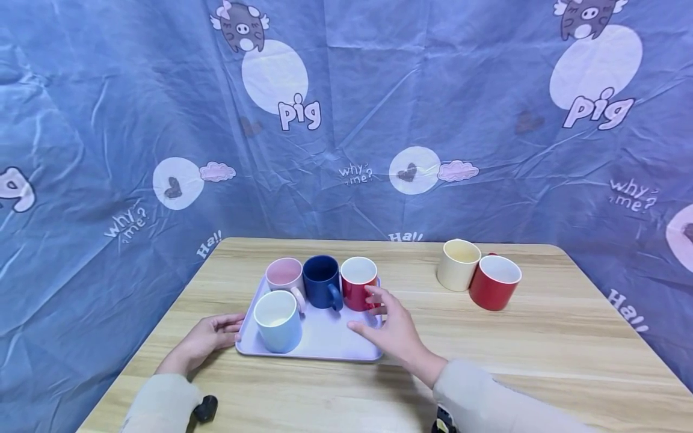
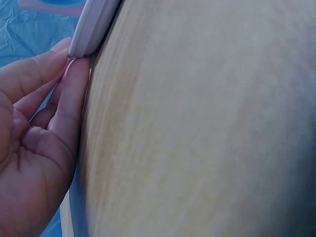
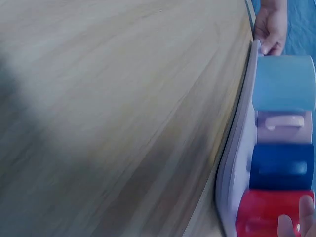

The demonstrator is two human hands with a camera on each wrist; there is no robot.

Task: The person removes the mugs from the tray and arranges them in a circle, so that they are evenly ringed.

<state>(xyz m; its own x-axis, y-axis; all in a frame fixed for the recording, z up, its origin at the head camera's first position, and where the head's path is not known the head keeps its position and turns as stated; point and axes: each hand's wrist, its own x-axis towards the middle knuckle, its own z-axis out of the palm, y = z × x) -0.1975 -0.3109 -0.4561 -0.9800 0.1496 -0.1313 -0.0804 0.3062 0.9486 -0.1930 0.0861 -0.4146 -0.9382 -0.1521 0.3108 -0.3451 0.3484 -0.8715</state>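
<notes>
A pale lilac tray (image 1: 332, 337) lies on the table with a light blue mug (image 1: 283, 334), a pink mug (image 1: 281, 281), a navy mug (image 1: 316, 290) and a red mug (image 1: 353, 294) standing on it. At the tray's near left corner, my left hand (image 1: 208, 340) pinches the rim between thumb and fingers, as the left wrist view shows. My right hand (image 1: 399, 334) is over the tray's right side, thumb and fingers spread apart. Its upper fingertips are by the red mug's handle; whether they touch it cannot be told. In the right wrist view, two fingertips (image 3: 306, 207) show before that mug.
Farther right on the wooden table (image 1: 541, 349) stand a cream mug (image 1: 453, 272) and a second red mug (image 1: 491, 293), side by side. A blue patterned cloth (image 1: 346, 204) hangs behind the table and along its sides.
</notes>
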